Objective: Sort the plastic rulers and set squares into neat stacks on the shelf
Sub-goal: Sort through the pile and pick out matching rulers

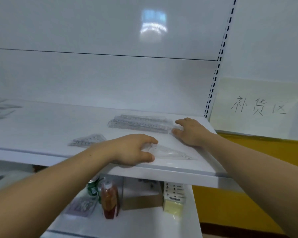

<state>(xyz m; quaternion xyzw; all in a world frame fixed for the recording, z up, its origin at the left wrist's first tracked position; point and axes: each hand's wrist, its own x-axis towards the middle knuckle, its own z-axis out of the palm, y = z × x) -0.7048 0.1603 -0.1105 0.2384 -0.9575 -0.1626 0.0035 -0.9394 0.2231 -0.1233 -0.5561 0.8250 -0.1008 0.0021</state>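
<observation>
A stack of clear plastic rulers (139, 123) lies toward the back right of the white shelf (46, 127). My right hand (190, 132) touches the right end of that stack, thumb and fingers around it. A clear set square (172, 152) lies near the shelf's front edge. My left hand (136, 150) grips its left end, thumb under and fingers on top. Another pile of clear set squares (88, 140) rests left of my left forearm. More clear pieces (0, 107) lie blurred at the far left of the shelf.
The lower shelf (144, 224) holds a red-brown bottle (109, 200), green cans (93, 187), a cardboard box (141, 200), yellow sticky notes (173, 205) and a flat packet (81, 206). A slotted upright (213, 83) bounds the shelf on the right, beside a handwritten white sign (258, 107).
</observation>
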